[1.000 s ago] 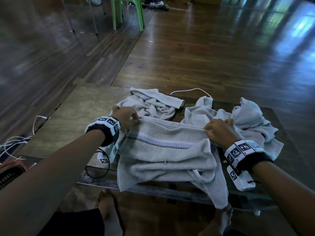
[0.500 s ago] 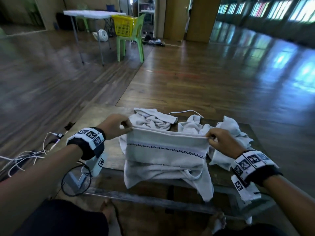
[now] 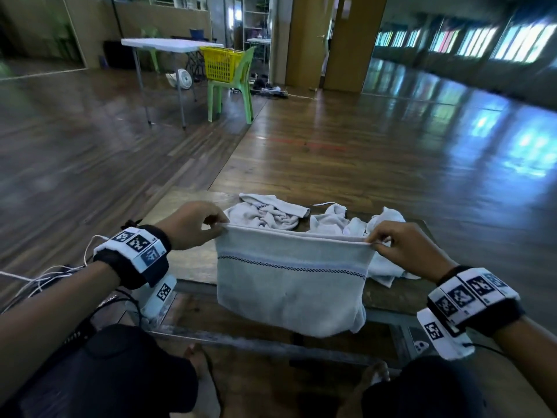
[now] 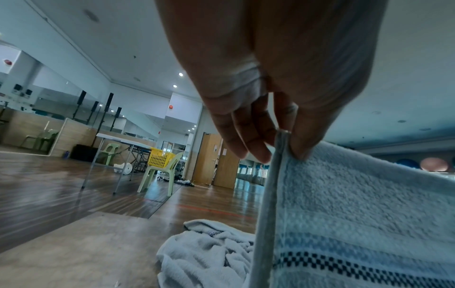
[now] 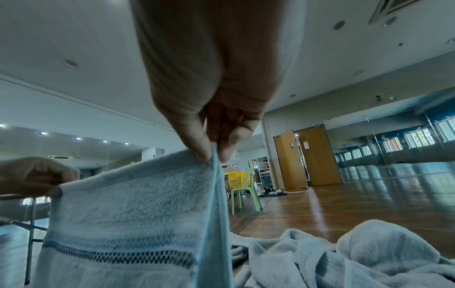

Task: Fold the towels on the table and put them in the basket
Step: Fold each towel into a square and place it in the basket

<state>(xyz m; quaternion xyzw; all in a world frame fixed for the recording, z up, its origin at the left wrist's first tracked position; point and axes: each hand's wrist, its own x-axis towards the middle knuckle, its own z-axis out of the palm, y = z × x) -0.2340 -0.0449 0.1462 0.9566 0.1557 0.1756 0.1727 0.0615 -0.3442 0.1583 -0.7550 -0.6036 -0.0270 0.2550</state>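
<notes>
A pale grey towel (image 3: 289, 285) with a dark checked stripe hangs doubled in the air above the low table's (image 3: 193, 260) near edge. My left hand (image 3: 218, 224) pinches its upper left corner (image 4: 283, 148). My right hand (image 3: 372, 241) pinches the upper right corner (image 5: 214, 154). The top edge is stretched taut between them. Behind it, a crumpled towel (image 3: 268, 211) lies at the table's far middle, and more crumpled towels (image 3: 355, 221) lie at the far right. A yellow basket (image 3: 222, 64) stands on a green chair (image 3: 238, 95) across the room.
A white folding table (image 3: 168, 45) and a small fan (image 3: 184, 77) stand beside the chair. White cables (image 3: 45, 273) trail on the floor to my left. My bare feet (image 3: 196, 357) are under the table's near edge. Open wooden floor stretches beyond the table.
Both hands have raised the towel off the table, so it now hangs straight. My head has tilted up, bringing the basket and chair into view.
</notes>
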